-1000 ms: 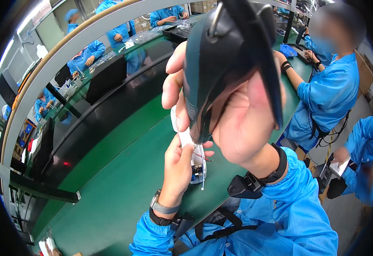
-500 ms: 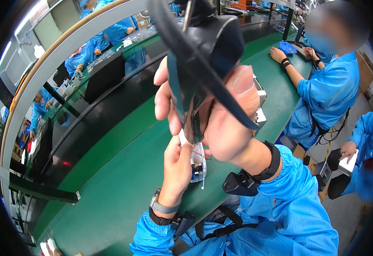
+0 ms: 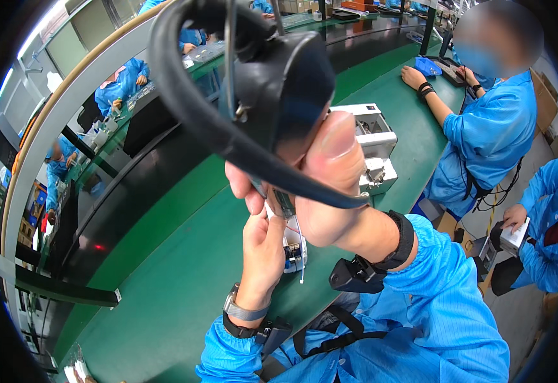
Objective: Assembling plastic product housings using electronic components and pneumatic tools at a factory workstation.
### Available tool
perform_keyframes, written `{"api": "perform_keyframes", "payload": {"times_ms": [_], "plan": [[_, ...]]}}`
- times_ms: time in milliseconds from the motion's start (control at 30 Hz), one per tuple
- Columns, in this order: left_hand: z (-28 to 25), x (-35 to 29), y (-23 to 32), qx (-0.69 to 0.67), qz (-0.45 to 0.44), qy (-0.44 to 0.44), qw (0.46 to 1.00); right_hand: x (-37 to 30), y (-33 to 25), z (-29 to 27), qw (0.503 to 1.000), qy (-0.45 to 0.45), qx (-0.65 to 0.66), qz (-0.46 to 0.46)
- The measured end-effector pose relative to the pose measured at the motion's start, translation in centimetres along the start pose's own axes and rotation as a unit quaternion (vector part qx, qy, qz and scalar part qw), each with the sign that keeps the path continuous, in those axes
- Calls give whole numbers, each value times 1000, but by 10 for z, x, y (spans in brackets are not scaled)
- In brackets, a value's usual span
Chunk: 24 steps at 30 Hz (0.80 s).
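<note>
1. Black moulded plastic device body (image 3: 285,83) with a thick black rubber strap loop (image 3: 189,102) sits in the right hand (image 3: 320,185), raised high and close to the head camera. It fills the upper centre of the view.
2. Right hand state: fingers curled shut around the lower end of the body, thumb (image 3: 333,150) pressed flat against its near face. The strap runs under the thumb and arcs up and left, away from the palm.
3. Long axis of the body: roughly vertical, tilted slightly, top end away from the wrist.
4. Left hand (image 3: 263,246) is directly below the right hand, fingertips touching the bottom of the black body where a thin red wire (image 3: 290,225) shows. Fingers are pinched together there; what exactly they grip is hidden by the right hand.
5. Key relation: the work point lies at the underside of the device, just above the left hand. The left hand is the nearer one to it; the right only holds.
6. Small white plastic part with a white cable tie (image 3: 293,249) lies on the green bench mat (image 3: 164,300) just right of the left hand, below the device.
7. White box-shaped fixture (image 3: 371,137) stands beyond the right hand.
8. Versus earlier frames: the device has come closer to the camera and rotated, and the strap loop now sweeps further left. Left hand position is nearly unchanged.
</note>
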<state>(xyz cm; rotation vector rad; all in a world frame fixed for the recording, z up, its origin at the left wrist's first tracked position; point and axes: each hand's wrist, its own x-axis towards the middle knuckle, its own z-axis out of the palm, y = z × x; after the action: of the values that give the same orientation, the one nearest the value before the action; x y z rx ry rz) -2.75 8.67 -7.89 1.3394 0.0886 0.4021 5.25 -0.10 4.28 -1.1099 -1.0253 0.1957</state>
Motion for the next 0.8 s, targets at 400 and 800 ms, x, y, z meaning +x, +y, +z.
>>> {"api": "perform_keyframes", "payload": {"times_ms": [400,800], "plan": [[5,4,12,-39,-84,-2,996,-12,-2,-43,982,72,131,-112],[10,7,16,20,-116,-43,992,-74,59,-168,964,246,-88,-50]]}}
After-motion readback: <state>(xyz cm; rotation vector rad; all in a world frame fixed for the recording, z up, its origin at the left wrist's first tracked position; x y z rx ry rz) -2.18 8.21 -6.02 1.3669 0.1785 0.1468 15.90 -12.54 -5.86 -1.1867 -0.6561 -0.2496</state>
